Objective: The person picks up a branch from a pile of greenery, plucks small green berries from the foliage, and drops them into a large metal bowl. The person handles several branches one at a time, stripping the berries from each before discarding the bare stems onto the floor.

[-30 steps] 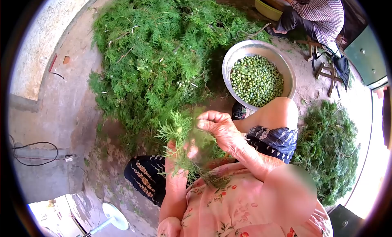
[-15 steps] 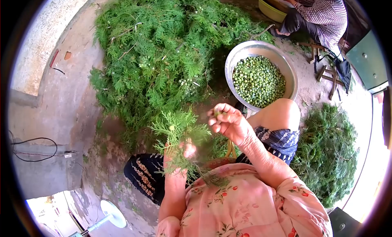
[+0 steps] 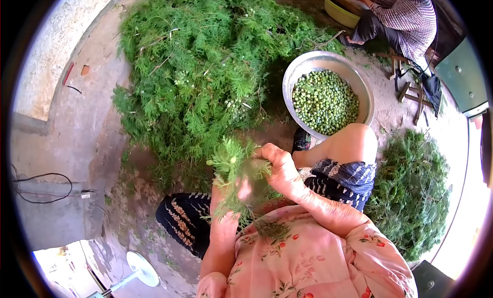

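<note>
My left hand grips a feathery green sprig upright in front of my chest. My right hand is at the sprig's top right side, its fingers curled into the foliage. Just beyond my bare knee stands a metal bowl filled with small green berries. A large heap of the same green branches lies on the ground ahead of me.
A smaller pile of stripped greenery lies on my right. Another person in a checked shirt sits at the top right beside a yellow basin and a small wooden stool. A black cable runs along the left wall.
My right hand had lifted away from the sprig with something small and green in its fingertips half a second ago; now it is back down on the sprig. The left hand stayed put.
</note>
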Demonstrator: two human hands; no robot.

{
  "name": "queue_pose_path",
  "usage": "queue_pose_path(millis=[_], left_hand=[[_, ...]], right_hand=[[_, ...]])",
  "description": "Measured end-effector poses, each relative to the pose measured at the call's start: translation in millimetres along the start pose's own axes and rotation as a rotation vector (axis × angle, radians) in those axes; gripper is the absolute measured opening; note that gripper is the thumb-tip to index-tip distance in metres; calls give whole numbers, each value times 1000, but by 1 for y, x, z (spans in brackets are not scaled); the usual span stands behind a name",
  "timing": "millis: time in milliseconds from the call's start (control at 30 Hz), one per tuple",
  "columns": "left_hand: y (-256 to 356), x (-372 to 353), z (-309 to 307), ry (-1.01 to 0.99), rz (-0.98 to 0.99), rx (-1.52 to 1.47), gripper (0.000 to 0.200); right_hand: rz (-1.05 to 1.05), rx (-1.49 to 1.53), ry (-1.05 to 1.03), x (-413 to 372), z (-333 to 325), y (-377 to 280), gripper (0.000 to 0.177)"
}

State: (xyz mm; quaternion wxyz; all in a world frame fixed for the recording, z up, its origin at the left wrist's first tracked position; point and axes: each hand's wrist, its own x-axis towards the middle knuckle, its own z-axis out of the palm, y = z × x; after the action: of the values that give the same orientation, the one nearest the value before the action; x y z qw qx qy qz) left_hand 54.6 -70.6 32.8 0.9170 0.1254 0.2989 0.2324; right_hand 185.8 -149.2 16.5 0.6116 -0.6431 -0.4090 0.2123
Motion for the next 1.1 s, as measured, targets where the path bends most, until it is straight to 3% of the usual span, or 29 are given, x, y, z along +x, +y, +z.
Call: queue_pose_path(millis=[100, 200, 233, 267, 333, 400, 533, 600, 667, 700, 733, 833, 900, 933, 1000, 1067, 1100], left_hand=[[-6, -2, 3, -36, 101, 117, 23], [-8, -3, -11, -222, 143, 157, 27], [-4, -3, -14, -196, 91, 92, 26], [-1, -3, -16, -167, 41, 26, 26], [4, -5, -19, -98, 19, -18, 27], [4, -7, -15, -66, 19, -31, 27], [1, 0, -27, -79, -3, -34, 28], [-1, 1, -25, -42, 7, 5, 27], [1, -3, -3, 38, 24, 94, 28], [0, -2, 4, 132, 18, 48, 26], [-1, -2, 11, 227, 16, 1, 25], [-4, -4, 8, 101, 235, 455, 12], [0, -5, 8, 70, 241, 389, 15], [2, -5, 10, 55, 247, 356, 18], [5, -9, 27, 168, 367, 390, 10], [7, -3, 8, 166, 486, 462, 11], [7, -4, 9, 171, 489, 489, 11]], right_hand=[[-97, -124, 86, -3, 5, 1, 35], [-155, -337, 135, 2, -5, 7, 29], [-101, -567, 174, 8, -11, 18, 20], [203, -185, 108, 9, -20, 40, 14], [565, 634, -2, 16, -41, 26, 15], [520, 1060, 42, 20, -46, 11, 13], [438, 1261, -122, 25, -47, -19, 15], [477, 1026, -262, 23, -43, -25, 9], [546, 655, -244, 21, -29, -44, 16], [318, 494, -238, 20, -22, -45, 23], [278, 574, -224, 18, -13, -39, 27], [181, 358, -222, 19, -11, -39, 18], [206, 288, -184, 18, -14, -35, 15], [330, 345, -122, 16, -16, -39, 13], [319, 189, 114, 15, -21, -39, 12], [362, 289, 207, 21, -38, -29, 10], [516, 477, 162, 24, -49, -34, 10]])
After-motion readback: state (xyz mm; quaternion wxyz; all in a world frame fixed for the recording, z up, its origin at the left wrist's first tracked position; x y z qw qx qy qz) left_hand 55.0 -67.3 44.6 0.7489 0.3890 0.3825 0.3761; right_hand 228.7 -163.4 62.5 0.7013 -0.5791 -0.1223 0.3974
